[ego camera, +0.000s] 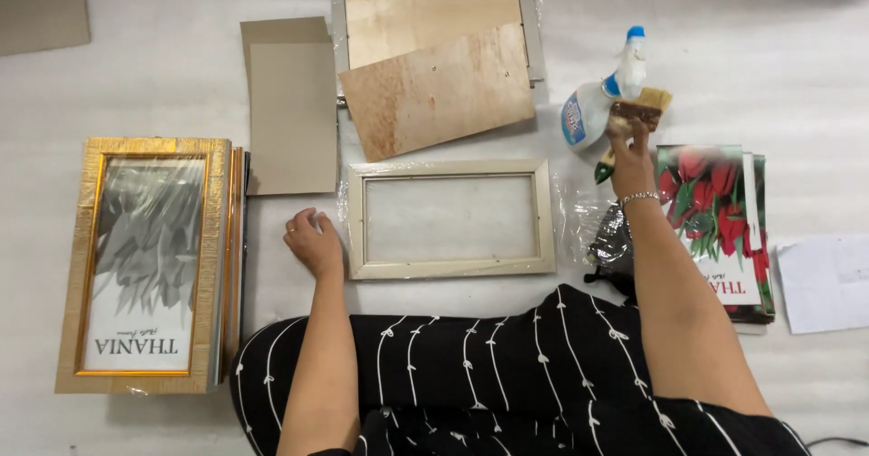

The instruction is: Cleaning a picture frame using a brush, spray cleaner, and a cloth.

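A pale wooden picture frame [451,264] lies face down on the white surface right in front of me. My left hand [313,241] rests loosely curled on the surface just left of the frame, holding nothing. My right hand [630,153] is raised to the right of the frame and grips a wide paintbrush [641,109] with a wooden handle and pale bristles. The brush is beside a white spray bottle [593,105] with a blue cap.
Two brown backing boards [438,90] lie on another frame at the back. A grey card sheet [290,112] is left of them. A stack of gold frames [145,266] stands at the left. Flower prints [720,212] and paper [828,280] lie at the right.
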